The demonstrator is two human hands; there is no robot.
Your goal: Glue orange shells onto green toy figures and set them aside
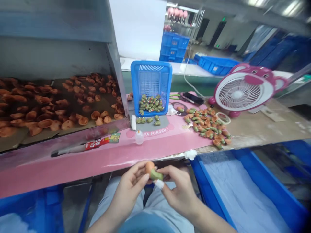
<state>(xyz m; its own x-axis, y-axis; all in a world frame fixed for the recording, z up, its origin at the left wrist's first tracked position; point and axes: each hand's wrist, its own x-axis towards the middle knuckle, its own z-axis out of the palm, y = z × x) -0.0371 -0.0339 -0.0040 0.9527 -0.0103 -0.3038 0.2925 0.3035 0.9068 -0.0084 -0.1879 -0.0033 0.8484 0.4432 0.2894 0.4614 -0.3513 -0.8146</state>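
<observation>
Low in the view, my left hand (pixel 130 184) and my right hand (pixel 179 191) meet over my lap. Between them, an orange cup-shaped piece (pixel 150 167) sits against a green moulded piece (pixel 156 175). My left fingers wrap the orange piece, and my right fingertips pinch the green one. A white bandage or tape (pixel 159 183) covers one right finger. Beyond my hands, a blue plastic basket (pixel 151 68) lies tilted with small green pieces (pixel 150 105) spilling from it. Joined orange-and-green pieces (pixel 206 124) form a heap on the pink board (pixel 97 155), and many orange cups (pixel 58 108) fill the shelf at left.
A small glue bottle (pixel 139 137) stands on the pink board. Further right are a phone (pixel 193 98) and a pink-and-white desk fan (pixel 239 90). A blue crate lined with pale cloth (pixel 243 187) sits below right, with stacked blue crates behind.
</observation>
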